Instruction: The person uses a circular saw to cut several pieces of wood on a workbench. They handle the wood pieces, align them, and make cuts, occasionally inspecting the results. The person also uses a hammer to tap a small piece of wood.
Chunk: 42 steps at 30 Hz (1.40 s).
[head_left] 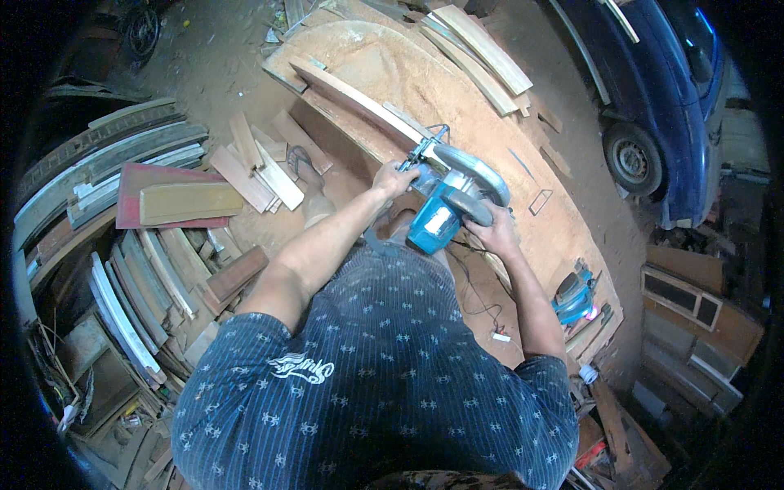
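A teal circular saw (434, 219) with a grey blade guard rests at the near edge of a sawdust-covered workbench (490, 155), at the end of a long wooden board (359, 94). My right hand (495, 232) is closed round the saw's dark rear handle. My left hand (395, 180) has its fingers bent at the front of the saw, by the metal base plate; the fingertips are partly hidden. The board runs from the saw toward the far left of the bench, lying along its edge. Part of the blade area is covered by the guard.
Several pale planks (478, 57) lie at the bench's far side. A second teal power tool (574, 294) sits at its right end. A black cord (482, 302) hangs below the saw. Wood offcuts (261, 167) and stacked boards (122, 196) cover the left floor. A blue car (653, 90) stands far right.
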Motion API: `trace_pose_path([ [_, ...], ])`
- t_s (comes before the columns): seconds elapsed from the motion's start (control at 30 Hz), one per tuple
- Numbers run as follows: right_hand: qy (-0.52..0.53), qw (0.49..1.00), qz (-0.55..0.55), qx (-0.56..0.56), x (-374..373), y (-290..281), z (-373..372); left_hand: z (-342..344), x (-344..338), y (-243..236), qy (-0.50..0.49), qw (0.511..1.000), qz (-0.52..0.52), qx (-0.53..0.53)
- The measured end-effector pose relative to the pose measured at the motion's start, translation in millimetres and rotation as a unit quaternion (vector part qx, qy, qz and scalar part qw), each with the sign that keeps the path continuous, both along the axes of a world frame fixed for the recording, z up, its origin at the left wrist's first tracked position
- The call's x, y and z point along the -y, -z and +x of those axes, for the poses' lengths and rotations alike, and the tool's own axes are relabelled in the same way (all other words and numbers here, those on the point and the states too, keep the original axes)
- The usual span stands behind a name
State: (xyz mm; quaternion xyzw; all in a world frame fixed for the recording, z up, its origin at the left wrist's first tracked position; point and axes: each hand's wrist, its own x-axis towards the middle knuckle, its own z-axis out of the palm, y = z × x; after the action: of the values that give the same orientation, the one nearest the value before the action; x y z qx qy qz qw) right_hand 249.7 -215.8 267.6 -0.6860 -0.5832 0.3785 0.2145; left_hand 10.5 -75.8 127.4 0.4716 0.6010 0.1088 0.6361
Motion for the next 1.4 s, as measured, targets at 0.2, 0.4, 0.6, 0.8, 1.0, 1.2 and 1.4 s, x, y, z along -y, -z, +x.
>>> trace_pose_path([
  [0.2, 0.000, 1.000, 0.023, -0.010, -5, 1, -17, -10, -3, 3, 0.003, 1.000, 0.006, 0.012],
  [0.4, 0.005, 1.000, 0.001, 0.000, -11, -1, -26, -16, -10, 0, 0.004, 1.000, 0.013, -0.014],
  [0.6, 0.012, 1.000, 0.006, 0.020, -14, -1, -30, -18, -15, 15, 0.038, 0.999, 0.017, -0.010],
  [0.8, 0.015, 0.998, -0.004, 0.066, -12, -7, -32, -16, -15, -2, 0.032, 0.999, 0.012, -0.006],
  [1.0, -0.009, 0.997, 0.035, 0.068, -15, 0, -28, -16, -18, 31, 0.019, 0.999, 0.027, 0.022],
  [1.2, 0.014, 0.999, 0.033, 0.033, -3, 10, -8, -2, -21, -16, 0.059, 0.998, -0.025, 0.012],
  [1.4, 0.013, 0.999, 0.019, 0.030, -3, 13, -9, -6, -20, -9, 0.041, 0.997, -0.030, 0.050],
])
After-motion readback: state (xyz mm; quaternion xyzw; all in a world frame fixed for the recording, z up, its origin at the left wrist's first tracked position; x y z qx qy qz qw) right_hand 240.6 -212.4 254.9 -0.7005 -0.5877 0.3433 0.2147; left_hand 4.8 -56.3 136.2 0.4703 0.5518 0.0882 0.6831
